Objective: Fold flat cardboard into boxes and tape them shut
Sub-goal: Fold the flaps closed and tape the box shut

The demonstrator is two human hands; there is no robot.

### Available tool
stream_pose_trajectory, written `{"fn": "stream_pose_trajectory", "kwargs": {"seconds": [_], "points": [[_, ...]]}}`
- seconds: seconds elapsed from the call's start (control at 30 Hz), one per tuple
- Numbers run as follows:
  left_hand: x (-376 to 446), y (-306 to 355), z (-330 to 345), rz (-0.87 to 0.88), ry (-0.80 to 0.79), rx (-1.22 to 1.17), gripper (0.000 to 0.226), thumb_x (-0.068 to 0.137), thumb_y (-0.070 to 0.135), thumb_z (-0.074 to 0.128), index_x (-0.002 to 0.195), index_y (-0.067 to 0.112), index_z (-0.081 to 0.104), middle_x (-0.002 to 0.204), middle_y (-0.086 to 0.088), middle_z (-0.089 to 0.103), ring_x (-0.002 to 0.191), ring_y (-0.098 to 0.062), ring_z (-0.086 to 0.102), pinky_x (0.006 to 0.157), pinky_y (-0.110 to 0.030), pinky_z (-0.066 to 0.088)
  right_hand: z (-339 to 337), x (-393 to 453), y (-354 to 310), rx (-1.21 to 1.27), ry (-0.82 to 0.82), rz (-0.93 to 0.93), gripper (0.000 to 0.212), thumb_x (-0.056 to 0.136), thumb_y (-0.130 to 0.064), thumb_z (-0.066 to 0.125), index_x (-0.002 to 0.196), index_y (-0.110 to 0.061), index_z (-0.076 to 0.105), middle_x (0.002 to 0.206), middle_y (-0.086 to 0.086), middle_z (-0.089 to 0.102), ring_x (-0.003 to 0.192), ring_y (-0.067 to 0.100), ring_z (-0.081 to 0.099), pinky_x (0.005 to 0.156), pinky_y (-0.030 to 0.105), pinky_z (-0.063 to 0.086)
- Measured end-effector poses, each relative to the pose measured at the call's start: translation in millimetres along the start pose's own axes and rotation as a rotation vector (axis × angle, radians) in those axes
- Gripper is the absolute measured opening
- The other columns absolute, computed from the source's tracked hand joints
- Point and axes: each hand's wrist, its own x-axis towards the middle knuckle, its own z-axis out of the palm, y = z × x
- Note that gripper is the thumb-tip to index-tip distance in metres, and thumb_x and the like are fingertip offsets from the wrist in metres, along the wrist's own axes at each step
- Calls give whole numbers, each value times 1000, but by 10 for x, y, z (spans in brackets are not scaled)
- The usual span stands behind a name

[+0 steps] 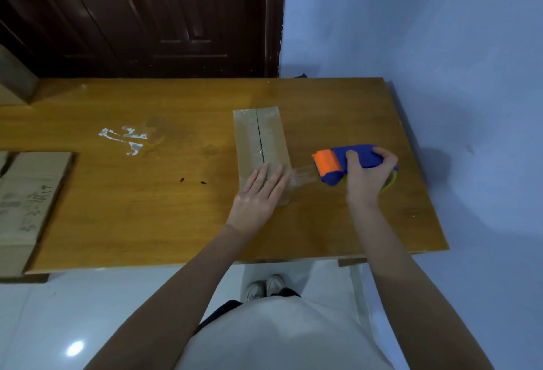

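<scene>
At the near edge of the table [117, 222], your left hand [258, 193] lies flat, fingers straight, pressing the near end of the box [258, 137]. Just right of it, your right hand [367, 175] grips the tape dispenser [346, 164], fingers curled round its body; a clear tape strip [302, 173] spans from dispenser to box. Beyond your fingers, the centre seam appears taped. Judged remaining: cut the strip. Flat cardboard [26, 193] waits far left.
</scene>
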Motion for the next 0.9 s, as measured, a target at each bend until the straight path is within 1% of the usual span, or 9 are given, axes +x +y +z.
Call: {"fn": "stream_pose_trajectory", "kwargs": {"seconds": [0.17,0.27,0.37,0.43,0.5,0.6,0.73,0.83,0.9], "points": [[12,-7,7,12,15,-2,42,92,1,46,131,11,57,133,-10,57,121,-32,55,97,-42,50,-32,7,-38,-139,-103,-167,42,84,-7,66,113,-13,36,100,-12,45,80,5,56,63,14,48],[4,-14,27,18,15,-3,44,91,1,46,131,15,57,132,-10,58,120,-33,55,98,-42,49,-21,-25,21,-269,-158,-234,41,85,-8,64,117,-5,38,94,-13,47,80,11,57,67,22,50],[22,-19,46,22,-4,-17,43,93,7,46,133,20,54,131,-11,59,119,-34,56,98,-43,49,72,-53,70,-387,-231,-292,38,85,-7,62,115,-3,39,92,0,53,83,23,59,71,35,52],[27,-21,43,17,-10,-23,41,93,9,47,131,22,56,130,-11,59,118,-34,56,96,-43,50,175,-70,73,-431,-269,-336,36,85,-6,61,114,-3,40,95,7,53,84,25,59,71,38,51],[29,-24,51,14,-10,-26,40,93,9,48,130,22,57,130,-11,59,119,-34,56,97,-44,49,266,-88,91,-458,-286,-361,36,84,-6,61,113,-2,40,93,8,54,82,25,59,69,35,50],[0,-21,76,25,-14,-27,43,91,10,55,133,21,54,132,-12,57,121,-35,54,100,-44,46,346,-155,141,-490,-285,-386,35,84,-5,61,112,-2,41,88,7,53,75,20,56,60,21,40],[-14,-30,97,13,-8,-19,48,88,10,63,134,21,54,134,-12,55,123,-35,52,101,-45,46,341,-208,253,-471,-245,-357,36,83,-5,63,112,0,41,86,4,52,73,18,53,61,24,43],[-11,1,105,-6,10,-23,50,87,9,66,134,21,53,134,-10,56,123,-35,52,104,-44,43,313,-196,302,-427,-213,-302,37,83,-4,64,111,1,41,89,3,51,74,16,53,61,14,42],[-3,-2,115,-12,18,-20,49,86,9,68,132,22,56,133,-9,57,122,-34,53,104,-42,41,316,-160,317,-423,-237,-275,37,83,-4,63,112,0,40,88,2,51,73,14,53,60,13,42]]}}
